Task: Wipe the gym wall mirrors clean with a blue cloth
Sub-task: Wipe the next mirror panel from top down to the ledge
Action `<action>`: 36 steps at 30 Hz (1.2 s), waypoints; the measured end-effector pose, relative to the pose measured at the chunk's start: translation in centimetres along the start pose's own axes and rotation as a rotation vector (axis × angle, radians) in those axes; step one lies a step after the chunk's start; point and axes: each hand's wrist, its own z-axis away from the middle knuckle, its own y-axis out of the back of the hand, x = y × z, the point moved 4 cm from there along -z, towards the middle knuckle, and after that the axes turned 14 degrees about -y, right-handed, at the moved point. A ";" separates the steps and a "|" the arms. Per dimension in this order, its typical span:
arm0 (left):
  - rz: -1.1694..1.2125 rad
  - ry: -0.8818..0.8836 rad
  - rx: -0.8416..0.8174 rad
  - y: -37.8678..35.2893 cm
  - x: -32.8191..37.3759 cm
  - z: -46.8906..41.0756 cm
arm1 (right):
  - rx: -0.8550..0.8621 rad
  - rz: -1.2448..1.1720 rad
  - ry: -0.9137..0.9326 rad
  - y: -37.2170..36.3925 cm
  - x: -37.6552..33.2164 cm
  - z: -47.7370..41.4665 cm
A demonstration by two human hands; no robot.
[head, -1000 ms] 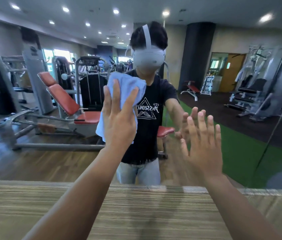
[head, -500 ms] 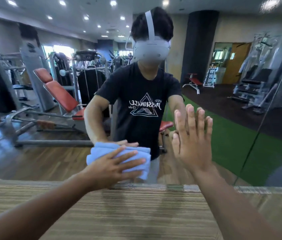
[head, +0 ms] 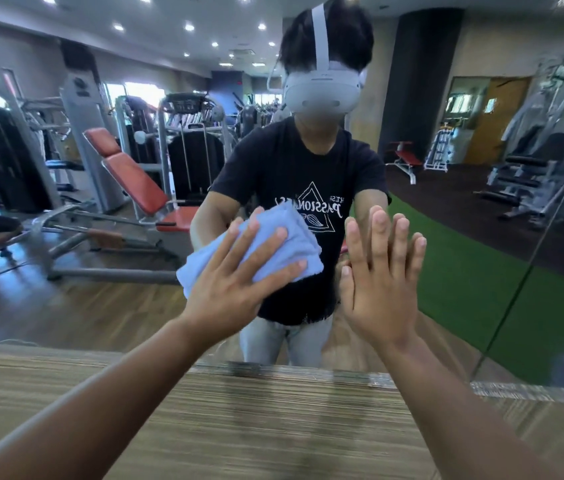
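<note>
The wall mirror [head: 100, 299] fills the view ahead and reflects the gym and a person in a black T-shirt. My left hand [head: 235, 282] presses a folded light blue cloth [head: 284, 237] flat against the glass with straight, spread fingers, about chest height of the reflection. My right hand [head: 381, 275] lies flat on the mirror just right of the cloth, fingers straight and pointing up, meeting its own reflection.
A striped wooden ledge [head: 273, 420] runs along the mirror's lower edge under my arms. A vertical seam [head: 530, 261] between mirror panels slants down at the right. Reflected in the glass are red benches, weight machines and green turf.
My left hand slid the cloth down from near the reflected head to low by the ledge, then up and right beside my right hand. The right hand stayed on the glass.
</note>
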 end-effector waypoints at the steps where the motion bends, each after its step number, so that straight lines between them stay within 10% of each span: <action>1: -0.002 -0.013 -0.021 -0.5 0.9 0.9 | -0.002 -0.001 -0.005 0.0 0.0 0.0; 10: 0.093 -0.357 -0.427 -3.3 8.6 10.8 | 0.010 -0.014 -0.013 -0.3 -0.1 0.1; 26: 0.050 0.021 -0.081 -1.6 3.3 2.7 | 0.003 -0.022 -0.021 0.0 -0.3 0.1; 36: 0.137 -0.326 -0.387 -4.0 10.2 9.7 | 0.012 0.000 -0.025 -0.3 -0.2 0.1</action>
